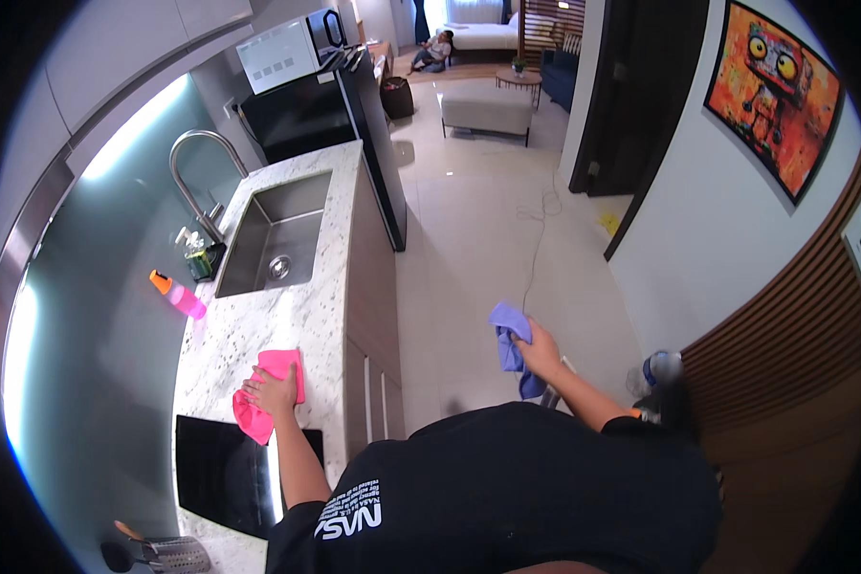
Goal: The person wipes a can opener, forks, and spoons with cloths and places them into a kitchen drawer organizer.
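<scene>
My left hand [273,389] lies spread on a bright pink cloth [287,364], pressing it on the speckled stone countertop [237,344], just beside the black cooktop [222,466]. Part of the cloth reaches over the cooktop's edge. Out over the floor to the right, my right hand [538,351] grips a bunched purple cloth [511,333] that hangs down from the fingers. A spray or squeeze bottle of pink liquid with an orange top [179,295] stands near the glass backsplash.
Beyond the cloth are a steel sink [280,237], a curved faucet [179,161] and a green soap bottle [198,262]. A perforated utensil holder [176,554] stands behind the cooktop. A thin cable [534,251] trails over the floor. Far off, a person [434,54] sits near a bed.
</scene>
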`<state>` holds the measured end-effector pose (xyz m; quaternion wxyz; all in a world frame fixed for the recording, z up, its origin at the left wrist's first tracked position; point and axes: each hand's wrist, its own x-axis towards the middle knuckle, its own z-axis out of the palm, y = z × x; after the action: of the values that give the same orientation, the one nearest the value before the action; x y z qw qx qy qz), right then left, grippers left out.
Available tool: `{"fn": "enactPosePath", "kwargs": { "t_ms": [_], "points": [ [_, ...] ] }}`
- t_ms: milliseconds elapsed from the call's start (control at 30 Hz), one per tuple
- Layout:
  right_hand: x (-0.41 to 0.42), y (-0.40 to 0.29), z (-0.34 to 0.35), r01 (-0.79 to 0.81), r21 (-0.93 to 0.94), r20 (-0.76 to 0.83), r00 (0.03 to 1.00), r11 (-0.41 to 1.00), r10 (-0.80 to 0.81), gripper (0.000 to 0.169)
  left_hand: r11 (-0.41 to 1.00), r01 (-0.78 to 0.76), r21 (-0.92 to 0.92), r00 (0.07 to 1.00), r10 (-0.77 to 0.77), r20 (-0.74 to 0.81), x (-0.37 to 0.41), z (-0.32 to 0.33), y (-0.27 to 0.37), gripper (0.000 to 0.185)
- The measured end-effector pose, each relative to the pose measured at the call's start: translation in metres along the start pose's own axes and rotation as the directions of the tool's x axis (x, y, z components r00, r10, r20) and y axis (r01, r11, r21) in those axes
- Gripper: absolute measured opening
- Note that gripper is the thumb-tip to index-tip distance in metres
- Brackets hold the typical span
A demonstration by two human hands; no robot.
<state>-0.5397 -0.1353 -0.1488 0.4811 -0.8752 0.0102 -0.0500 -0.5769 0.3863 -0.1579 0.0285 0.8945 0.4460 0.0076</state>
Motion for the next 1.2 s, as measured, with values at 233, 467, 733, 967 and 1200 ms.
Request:
{"fn": "enactPosePath", "kwargs": {
  "t_ms": [233,467,733,967,1200],
  "points": [
    [0.030,0.024,0.041,0.044,0.074,0.179,0.982,0.996,-0.057,0.032,0.994,-0.014,-0.112,0.999,0.018,0.039,-0.056,0.007,-0.014,0.112],
    [0.061,0.071,0.013,-0.048,0.065,0.214,0.976,0.997,0.033,0.033,0.998,-0.061,-0.009,0.992,0.060,-0.113,-0.050,0.009,0.084,0.113],
    [0.061,0.058,0.075,-0.070,0.177,0.202,0.979,0.982,0.033,0.031,0.998,-0.054,0.023,0.998,0.055,-0.040,0.045,0.035,0.100,0.112],
    [0.177,0.021,0.042,-0.034,0.201,0.157,0.988,0.979,0.002,0.036,0.998,0.063,-0.016,0.992,-0.065,-0.106,0.088,0.023,0.202,0.085],
    [0.241,-0.069,0.115,0.195,0.306,0.330,0.896,0.932,-0.296,0.040,0.979,-0.164,-0.125,0.946,0.120,-0.299,0.105,0.038,0.172,0.058]
  ]
}}
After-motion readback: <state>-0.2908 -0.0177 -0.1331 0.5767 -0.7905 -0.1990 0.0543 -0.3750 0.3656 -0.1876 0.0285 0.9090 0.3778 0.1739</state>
